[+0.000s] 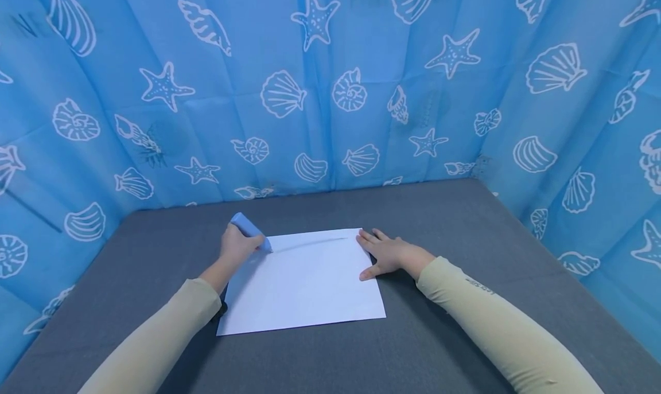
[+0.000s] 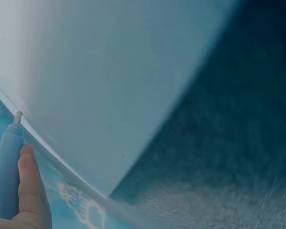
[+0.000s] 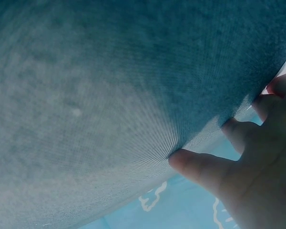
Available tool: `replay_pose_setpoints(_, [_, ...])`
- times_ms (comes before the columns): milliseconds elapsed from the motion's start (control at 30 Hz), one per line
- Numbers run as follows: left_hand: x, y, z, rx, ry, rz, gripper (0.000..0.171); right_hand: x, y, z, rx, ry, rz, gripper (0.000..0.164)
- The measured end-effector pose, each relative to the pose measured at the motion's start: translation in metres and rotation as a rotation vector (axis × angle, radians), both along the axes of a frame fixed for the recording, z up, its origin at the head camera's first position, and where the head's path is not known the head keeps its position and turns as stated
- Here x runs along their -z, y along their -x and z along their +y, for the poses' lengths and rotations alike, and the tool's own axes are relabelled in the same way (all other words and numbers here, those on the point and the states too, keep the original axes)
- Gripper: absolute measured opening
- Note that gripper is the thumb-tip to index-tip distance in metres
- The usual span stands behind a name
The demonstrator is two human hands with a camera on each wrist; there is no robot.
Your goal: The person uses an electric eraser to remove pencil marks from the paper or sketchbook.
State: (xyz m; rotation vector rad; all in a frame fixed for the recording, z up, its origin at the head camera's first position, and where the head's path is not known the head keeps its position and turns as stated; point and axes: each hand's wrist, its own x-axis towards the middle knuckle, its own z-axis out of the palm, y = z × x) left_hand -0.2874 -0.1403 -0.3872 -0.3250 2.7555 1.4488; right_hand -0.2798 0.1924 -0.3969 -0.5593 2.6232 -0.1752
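A white sheet of paper lies flat on the dark grey tabletop. At its upper left, my left hand grips a thick light-blue pen-shaped tool, tilted, with its tip right at the paper. In the left wrist view, the tool shows a narrow pale tip beyond a stepped collar. A thin faint grey line runs across the upper paper, rightward from near the tip. My right hand rests with spread fingers over the paper's upper right edge, its thumb lower on that edge.
A blue curtain with white shells and starfish hangs behind the table and along both sides. Grey tabletop surrounds the paper. A small dark object shows beside the left sleeve, at the paper's left edge.
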Motion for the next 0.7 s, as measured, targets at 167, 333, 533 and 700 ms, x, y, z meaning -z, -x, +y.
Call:
replay_pose_setpoints(167, [0.0007,0.0001,0.0012,0.021,0.007,-0.003,0.067,-0.0011,-0.0011,-0.0005,0.002,-0.001,-0.003,0.104])
replay_pose_setpoints(333, [-0.0001,0.0002,0.0007,0.008,-0.001,-0.008,0.068,-0.0011,-0.0013,-0.0008,0.003,-0.002,-0.002,0.104])
replay_pose_setpoints(533, [-0.0005,-0.0021,0.0014,0.015,0.005,-0.004,0.068,-0.0022,-0.0021,-0.0008,0.001,0.002,0.0,0.104])
replay_pose_setpoints(700, [-0.0015,-0.0028,0.0008,0.004,-0.001,-0.009,0.068,-0.0025,-0.0024,-0.0007,0.002,0.004,-0.001,0.104])
